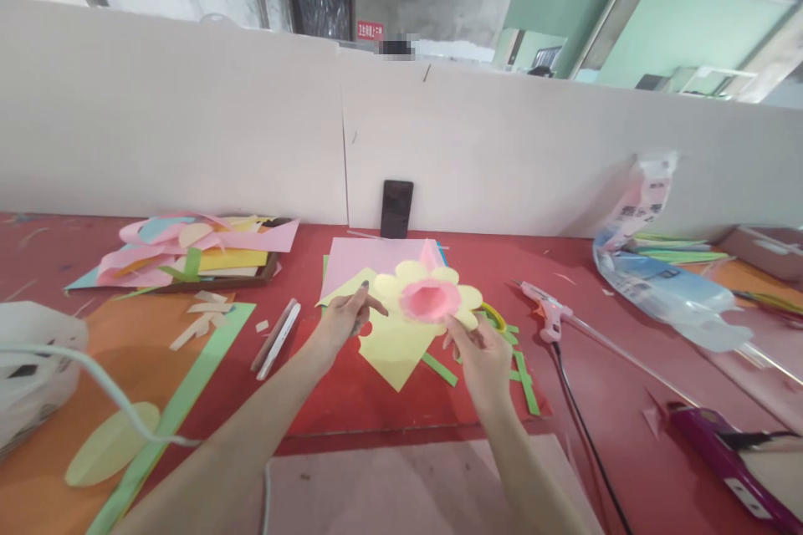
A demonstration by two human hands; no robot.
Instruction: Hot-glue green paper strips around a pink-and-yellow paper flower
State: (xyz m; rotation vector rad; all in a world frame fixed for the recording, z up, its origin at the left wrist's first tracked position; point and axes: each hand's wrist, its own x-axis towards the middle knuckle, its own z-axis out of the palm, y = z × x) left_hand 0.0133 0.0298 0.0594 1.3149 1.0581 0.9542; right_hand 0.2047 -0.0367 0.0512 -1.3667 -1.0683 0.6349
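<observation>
A paper flower point(406, 273) with pale yellow petals and a pink cup-shaped centre is held up above the table. The fingers of my right hand point(486, 355) pinch its lower right petal. Left of the flower, my left hand point(350, 319) has its thumb and index finger apart, with nothing seen between them; its other fingers are curled. Beneath both hands lies a pale yellow paper sheet point(396, 355) with a bit cut out of its edge. A pink sheet point(357, 259) lies behind it, and green paper strips point(525, 384) are scattered near my right hand.
A pink glue gun point(552, 313) rests at right, its cord running toward me. A purple power strip point(721, 451) is farther right. A black phone point(396, 209) leans on the white partition point(219, 117). Paper scraps point(213, 247) and a white-and-pink pen pair point(277, 340) lie at left.
</observation>
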